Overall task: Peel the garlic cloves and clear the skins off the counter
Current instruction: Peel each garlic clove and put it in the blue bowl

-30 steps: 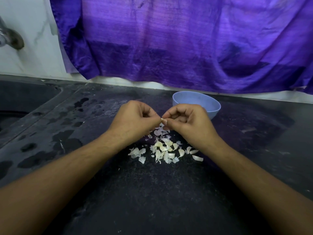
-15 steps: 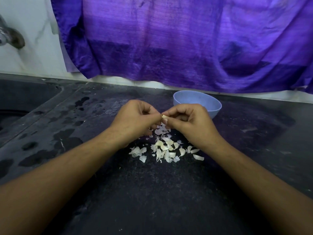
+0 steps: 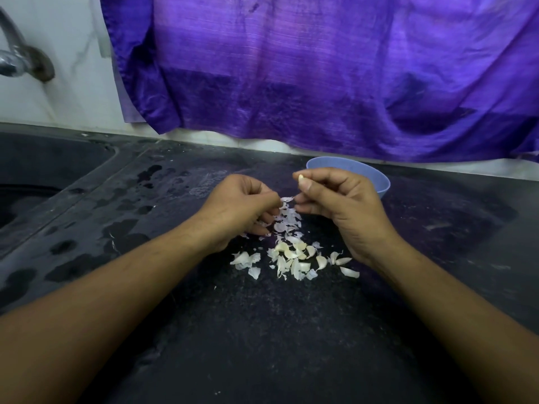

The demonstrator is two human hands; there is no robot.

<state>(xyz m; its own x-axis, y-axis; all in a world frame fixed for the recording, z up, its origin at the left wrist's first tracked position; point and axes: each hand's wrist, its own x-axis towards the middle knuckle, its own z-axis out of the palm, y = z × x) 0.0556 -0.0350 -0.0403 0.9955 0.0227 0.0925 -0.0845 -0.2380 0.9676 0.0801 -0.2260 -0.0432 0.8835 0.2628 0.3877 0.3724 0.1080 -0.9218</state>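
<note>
Garlic clove (image 3: 301, 178) sits pinched in our right hand (image 3: 344, 205), now lifted away toward the far bowl (image 3: 377, 177); our left hand (image 3: 242, 205) pinches a torn-off skin (image 3: 287, 199) above the pile of skins (image 3: 291, 258).

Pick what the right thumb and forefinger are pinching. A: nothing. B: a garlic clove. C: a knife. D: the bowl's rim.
B: the right hand pinches a small pale garlic clove at its fingertips, in front of the blue bowl, while the left hand pinches a flake of skin.
</note>
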